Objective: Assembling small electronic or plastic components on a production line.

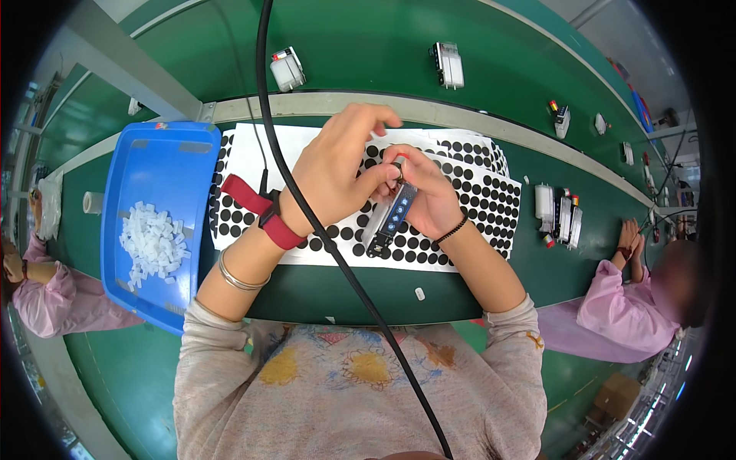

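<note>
In front of my chest, my right hand (433, 195) is closed around a small electronic device (396, 211) with a pale casing and a dark blue strip with round markings. Its thumb and index finger pinch near the device's top end, where a bit of red shows. My left hand (333, 165) reaches in from the other side. Its thumb tip presses at that same top end, while its fingers extend above, apart from the thumb. What lies under the thumb tip is hidden. White sheets with rows of black round stickers (491, 207) lie beneath both hands.
A blue tray (208, 153) with a heap of small white pieces (153, 241) stands at left. A black cable (337, 261) crosses the view. Similar devices (558, 215) lie at right, and others (448, 65) sit on the green belt beyond the rail. Co-workers sit on both sides.
</note>
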Demonstrator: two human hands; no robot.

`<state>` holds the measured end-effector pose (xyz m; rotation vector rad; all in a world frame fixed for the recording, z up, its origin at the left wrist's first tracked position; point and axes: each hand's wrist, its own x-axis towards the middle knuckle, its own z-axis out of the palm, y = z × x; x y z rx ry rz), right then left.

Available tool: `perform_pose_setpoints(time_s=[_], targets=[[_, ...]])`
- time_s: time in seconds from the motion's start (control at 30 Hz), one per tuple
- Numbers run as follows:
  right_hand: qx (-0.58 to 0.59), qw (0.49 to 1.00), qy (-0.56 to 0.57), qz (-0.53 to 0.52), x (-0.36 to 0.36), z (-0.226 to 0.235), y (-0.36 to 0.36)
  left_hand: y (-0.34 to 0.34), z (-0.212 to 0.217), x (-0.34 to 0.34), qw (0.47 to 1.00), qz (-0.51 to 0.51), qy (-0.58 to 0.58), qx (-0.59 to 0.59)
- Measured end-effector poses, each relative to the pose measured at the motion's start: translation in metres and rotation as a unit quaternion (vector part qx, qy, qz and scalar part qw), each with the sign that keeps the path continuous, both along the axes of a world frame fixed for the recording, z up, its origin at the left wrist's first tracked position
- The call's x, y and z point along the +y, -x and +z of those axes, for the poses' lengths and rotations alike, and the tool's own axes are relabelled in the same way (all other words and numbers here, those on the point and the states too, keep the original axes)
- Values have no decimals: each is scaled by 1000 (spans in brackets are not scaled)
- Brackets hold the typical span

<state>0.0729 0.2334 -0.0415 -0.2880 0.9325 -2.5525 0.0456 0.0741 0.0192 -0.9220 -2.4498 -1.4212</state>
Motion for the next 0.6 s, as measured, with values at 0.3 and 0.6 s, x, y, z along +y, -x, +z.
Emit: perform_pose_setpoints(time_s=[0.3, 0.6], targets=[[-8, 996, 63, 68, -4, 15, -8, 7, -13, -6, 989, -110, 30, 91], [95, 961, -229, -123, -11, 46, -20, 1, 5, -9, 965, -167, -164, -122]])
